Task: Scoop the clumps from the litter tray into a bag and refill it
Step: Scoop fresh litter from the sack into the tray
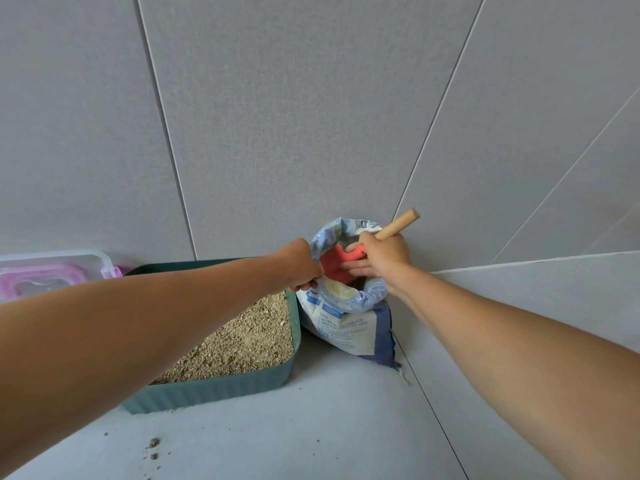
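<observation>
A dark green litter tray [221, 388] holding tan granular litter [239, 337] sits on the floor against the wall. Right of it stands a blue-and-white litter bag [349, 327] with its top rolled open. My left hand [299, 265] pinches the bag's left rim. My right hand [382, 259] grips a scoop by its wooden handle [398, 225]. The scoop's red head [334, 266] is down inside the bag's mouth. What lies in the scoop is hidden.
A clear plastic box with a pink lid [45, 275] stands behind the tray at the left. Grey tiled wall rises right behind the bag. A few spilled litter grains [154, 445] lie on the grey floor in front of the tray.
</observation>
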Demonstrator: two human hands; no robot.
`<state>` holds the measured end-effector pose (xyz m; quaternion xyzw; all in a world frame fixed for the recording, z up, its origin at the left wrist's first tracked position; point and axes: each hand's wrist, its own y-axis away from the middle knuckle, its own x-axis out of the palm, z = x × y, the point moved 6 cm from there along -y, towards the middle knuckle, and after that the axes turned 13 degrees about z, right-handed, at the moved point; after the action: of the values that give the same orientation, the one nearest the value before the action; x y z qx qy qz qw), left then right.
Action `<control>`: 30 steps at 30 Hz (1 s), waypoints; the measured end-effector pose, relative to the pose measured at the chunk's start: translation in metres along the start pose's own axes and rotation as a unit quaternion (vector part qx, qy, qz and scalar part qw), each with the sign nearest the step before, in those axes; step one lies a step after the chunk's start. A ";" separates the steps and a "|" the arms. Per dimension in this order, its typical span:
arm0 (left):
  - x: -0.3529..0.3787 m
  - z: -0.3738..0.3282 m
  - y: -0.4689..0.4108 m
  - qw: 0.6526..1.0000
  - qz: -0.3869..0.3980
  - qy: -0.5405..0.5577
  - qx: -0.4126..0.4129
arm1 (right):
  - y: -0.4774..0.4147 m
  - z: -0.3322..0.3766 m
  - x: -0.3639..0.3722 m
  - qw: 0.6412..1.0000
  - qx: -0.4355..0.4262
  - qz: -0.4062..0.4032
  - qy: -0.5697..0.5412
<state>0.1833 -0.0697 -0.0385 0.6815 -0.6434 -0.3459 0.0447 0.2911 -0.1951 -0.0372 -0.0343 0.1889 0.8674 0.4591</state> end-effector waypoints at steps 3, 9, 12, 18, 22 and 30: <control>0.001 -0.003 -0.002 1.000 -0.003 0.017 0.011 | 0.005 0.001 -0.013 0.996 0.059 0.021 -0.056; -0.002 -0.009 -0.005 0.998 0.008 0.041 0.035 | 0.014 -0.002 -0.050 0.985 0.110 -0.014 -0.129; -0.006 -0.009 -0.001 0.999 0.023 0.033 0.037 | 0.013 0.000 -0.079 0.978 0.104 -0.072 -0.165; -0.036 -0.009 0.014 0.999 -0.007 0.029 0.018 | 0.021 0.017 -0.100 0.962 0.064 -0.098 -0.247; -0.083 -0.003 0.033 0.995 -0.073 0.062 0.016 | 0.024 0.038 -0.064 0.960 0.054 -0.036 -0.272; -0.150 0.044 0.072 0.986 -0.144 0.081 -0.034 | 0.019 0.070 0.023 0.971 0.037 0.049 -0.229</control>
<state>0.1095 0.0714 0.0270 0.7908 -0.5204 -0.3146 0.0697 0.2706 -0.1619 0.0284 0.1919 0.1124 0.8658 0.4483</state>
